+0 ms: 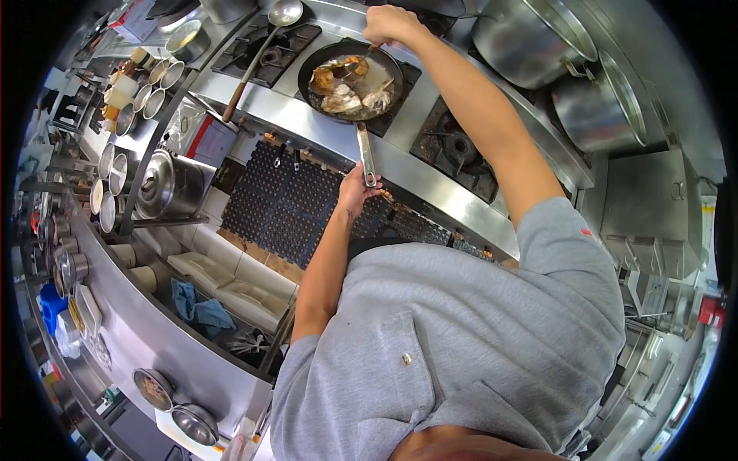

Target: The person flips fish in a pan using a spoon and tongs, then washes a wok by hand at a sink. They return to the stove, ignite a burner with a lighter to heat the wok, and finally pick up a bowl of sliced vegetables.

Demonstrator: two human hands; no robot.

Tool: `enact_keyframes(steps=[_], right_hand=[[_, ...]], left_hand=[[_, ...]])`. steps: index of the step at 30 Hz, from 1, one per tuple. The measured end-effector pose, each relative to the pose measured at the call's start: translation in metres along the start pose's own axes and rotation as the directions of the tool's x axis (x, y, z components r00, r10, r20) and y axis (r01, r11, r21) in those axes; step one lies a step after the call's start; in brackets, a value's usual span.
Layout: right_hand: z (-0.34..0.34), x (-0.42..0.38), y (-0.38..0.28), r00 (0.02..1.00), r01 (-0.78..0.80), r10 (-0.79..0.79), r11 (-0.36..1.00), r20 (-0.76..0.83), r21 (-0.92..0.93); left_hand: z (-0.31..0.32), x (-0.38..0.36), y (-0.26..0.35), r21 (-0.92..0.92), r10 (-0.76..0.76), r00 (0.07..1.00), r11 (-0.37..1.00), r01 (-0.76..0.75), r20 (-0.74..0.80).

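Observation:
A dark frying pan (pixel 309 98) sits on a burner of the stove, with browned pieces of food (pixel 340 100) in shallow bubbling liquid. Its metal handle (pixel 366 157) points toward me. My left hand (pixel 354 189) is closed around the end of that handle, with some fingers hidden beneath it. Stretched over the far side of the pan, my right hand (pixel 392 27) is closed on a spoon (pixel 372 51), whose thin shaft slopes down to the food. The spoon's bowl is partly lost among the browned pieces.
A long-handled ladle (pixel 254 65) lies across the stove to the left. Large steel pots (pixel 530 42) stand at the back right. An unoccupied burner (pixel 457 146) is right of the pan. A lidded pot (pixel 165 184) and steel counter (pixel 165 326) are on my left; a black mat (pixel 269 196) covers the floor.

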State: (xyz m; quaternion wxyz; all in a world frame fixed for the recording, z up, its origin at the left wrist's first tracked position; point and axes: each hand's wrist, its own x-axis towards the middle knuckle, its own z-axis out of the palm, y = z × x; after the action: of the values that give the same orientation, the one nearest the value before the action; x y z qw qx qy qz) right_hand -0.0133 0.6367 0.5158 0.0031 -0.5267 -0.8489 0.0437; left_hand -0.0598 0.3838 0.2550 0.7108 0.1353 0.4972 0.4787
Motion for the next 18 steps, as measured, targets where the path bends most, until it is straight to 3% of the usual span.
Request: enact_keyframes(steps=[5,7,8,10,13,18], right_hand=[[0.006,0.025,-0.009,0.990,-0.025,0.020,0.999,0.137,0.035],[0.015,0.022,-0.017,0.992,0.049,-0.074,0.972,-0.100,-0.230],[0.015,0.023,-0.017,0.992,0.054,-0.078,0.971,-0.095,-0.232],[0.008,0.018,-0.019,0.997,0.025,-0.022,0.999,0.075,-0.042],[0.014,0.014,-0.020,0.999,0.013,-0.015,0.999,-0.039,-0.044],[0.011,0.011,-0.025,0.996,0.085,-0.085,0.990,0.003,-0.113]], left_hand=[[0.002,0.002,-0.001,-0.038,0.029,0.999,0.999,-0.030,-0.018],[0.003,0.002,0.001,-0.060,0.063,0.998,0.996,-0.064,-0.006],[0.002,0.002,0.001,-0.073,0.093,0.996,0.993,-0.092,0.006],[0.001,0.003,0.001,-0.083,0.095,0.995,0.992,-0.095,0.000],[-0.001,0.006,0.002,-0.093,0.098,0.995,0.991,-0.097,0.005],[-0.004,0.012,-0.001,-0.113,0.092,0.996,0.990,-0.088,0.024]])
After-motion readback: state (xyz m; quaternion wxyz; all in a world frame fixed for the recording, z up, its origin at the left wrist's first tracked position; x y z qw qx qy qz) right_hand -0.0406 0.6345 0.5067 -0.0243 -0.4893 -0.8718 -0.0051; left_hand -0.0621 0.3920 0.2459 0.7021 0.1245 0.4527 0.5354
